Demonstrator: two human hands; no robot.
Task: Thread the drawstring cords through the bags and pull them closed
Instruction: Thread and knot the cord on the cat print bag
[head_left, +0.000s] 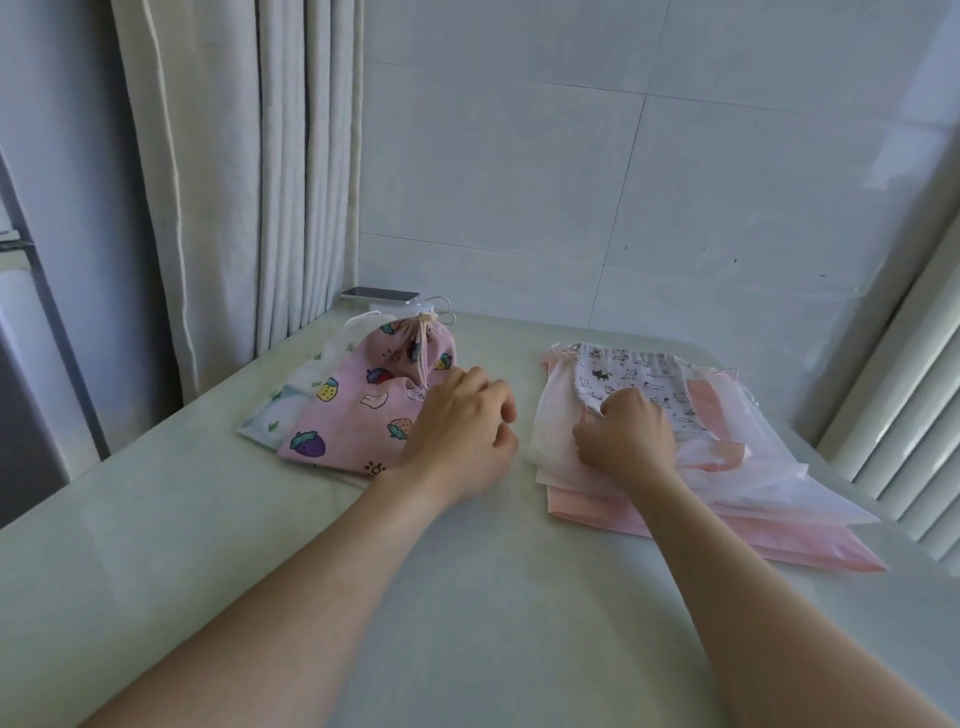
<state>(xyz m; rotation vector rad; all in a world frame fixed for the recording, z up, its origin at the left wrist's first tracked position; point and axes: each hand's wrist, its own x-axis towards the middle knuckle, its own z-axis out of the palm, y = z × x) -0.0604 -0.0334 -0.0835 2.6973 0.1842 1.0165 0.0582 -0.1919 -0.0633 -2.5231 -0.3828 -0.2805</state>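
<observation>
1. A pale table (467, 597) carries two piles. Toward its far left corner lie a phone (382, 295), a white charger box (384, 307) and a looped cable (444, 307). A curtain (234, 182) hangs past the left edge and a tiled wall (571, 156) stands behind the far edge.
2. The left pile is a pink fruit-print bag (358, 410) lying over white bags with green print (291, 410). The right pile is a cat-print bag (639, 376) on top of clear and pink plastic sleeves (779, 540).
3. The left hand (460, 436) sits between the piles, released, with its fingers loosely bent and holding nothing. It covers the pink bag's near right corner.
4. The pink bag's mouth is gathered shut and points to the far edge. Its cord (422, 358) trails back down the cloth, and its long axis runs from the far edge toward the near left.
5. The cat-print bag lies flat, its mouth channel running across the far end. Its long axis runs far to near and leans to the right edge.
6. The right hand (626, 434) is clenched over the cat-print bag's near left edge, knuckles up.
7. Its fingertips are tucked under, so I cannot tell whether they pinch cloth, plastic or nothing. The bag's near end is hidden by that hand. A thin pink strand at the mouth's right end is too small to make out.
</observation>
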